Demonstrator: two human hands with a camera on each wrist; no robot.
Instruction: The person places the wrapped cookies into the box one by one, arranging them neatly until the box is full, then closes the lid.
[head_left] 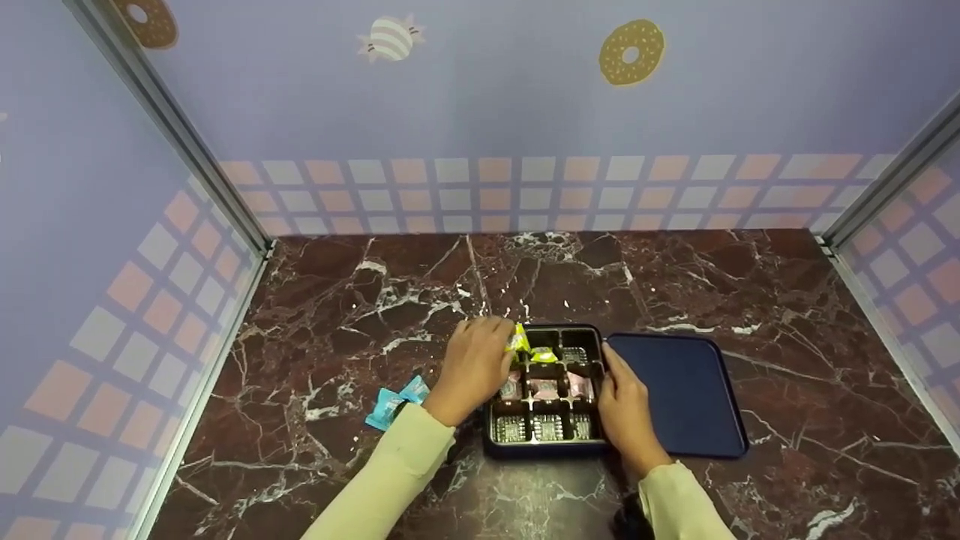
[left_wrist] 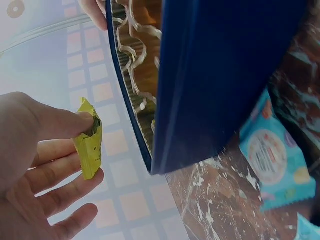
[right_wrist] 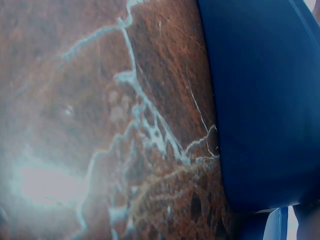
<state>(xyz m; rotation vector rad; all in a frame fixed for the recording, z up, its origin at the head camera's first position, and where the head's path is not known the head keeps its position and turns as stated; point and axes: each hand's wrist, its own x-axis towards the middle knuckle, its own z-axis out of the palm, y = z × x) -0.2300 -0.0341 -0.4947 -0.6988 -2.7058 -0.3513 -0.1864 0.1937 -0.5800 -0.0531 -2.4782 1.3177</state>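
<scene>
My left hand (head_left: pixel 480 356) pinches a yellow-wrapped candy (left_wrist: pixel 89 142) between thumb and fingers, over the far left corner of a navy box (head_left: pixel 547 451). Inside the box is a dark divided tray with several compartments. Another yellow candy (head_left: pixel 543 355) lies in the far middle compartment. Pink-wrapped candies (head_left: pixel 544 388) fill the middle row, while ribbed bottoms show in the near row. Against the box's right wall rests my right hand (head_left: pixel 626 401), its index finger extended along the side. That hand is almost wholly out of the right wrist view.
Blue candy packets (head_left: pixel 385 407) lie on the marbled table (head_left: pixel 315 360) left of the box, beside my left forearm. A flat navy lid (head_left: pixel 679 397) lies to the right, behind my right hand. Patterned panels (head_left: pixel 495 112) enclose the table at the back and sides.
</scene>
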